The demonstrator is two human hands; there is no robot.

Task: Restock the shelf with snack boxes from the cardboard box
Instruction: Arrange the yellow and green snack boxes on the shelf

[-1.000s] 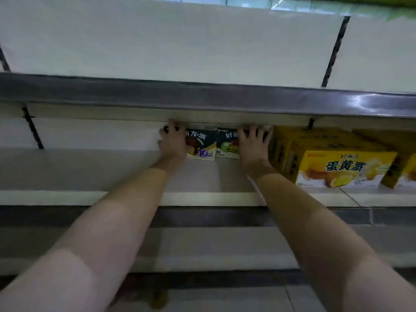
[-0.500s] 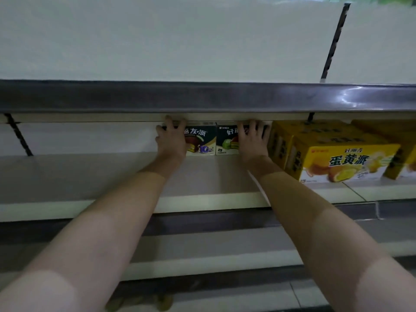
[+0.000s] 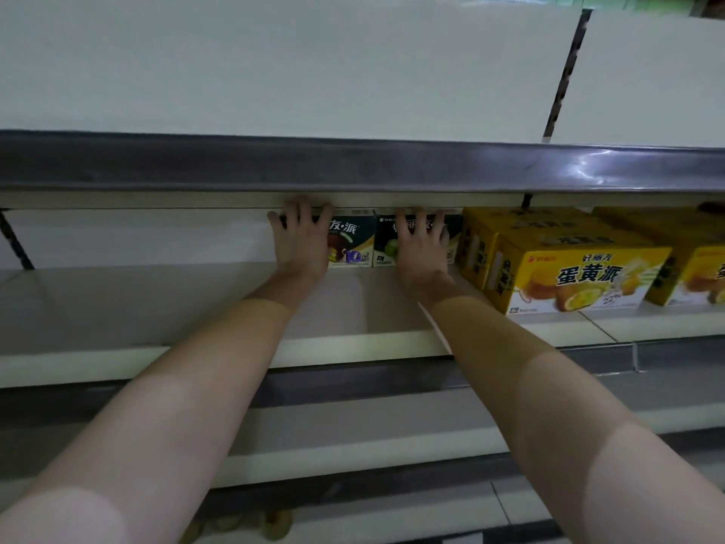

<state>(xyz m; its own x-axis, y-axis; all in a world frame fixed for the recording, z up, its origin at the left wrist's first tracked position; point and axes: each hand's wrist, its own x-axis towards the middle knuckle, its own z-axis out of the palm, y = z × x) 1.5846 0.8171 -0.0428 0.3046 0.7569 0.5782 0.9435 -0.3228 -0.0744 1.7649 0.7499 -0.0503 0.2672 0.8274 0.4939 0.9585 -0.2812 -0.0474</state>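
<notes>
Both hands lie flat with fingers spread against the fronts of two dark snack boxes at the far back of the shelf. Left hand covers the left part of the left dark box, its fingers straight and fanned, the tips reaching up to the underside of the shelf above; nothing is curled round the carton, the palm simply presses on its face. Right hand rests the same way on the right dark box, fingers apart and straight, covering most of that box's front so that only its left strip with a green fruit picture shows. These two boxes stand upright, side by side and touching, far back on the cream shelf board, whose left part runs bare toward a slotted upright. Just to the right of the right hand stands a row of yellow snack boxes, larger, with cake pictures on their fronts, the nearest one angled toward the near edge; a further yellow box lies at the far right. Above runs the grey front rail of the upper shelf. Below, near the viewer, are lower shelf edges. No cardboard box is in view.
</notes>
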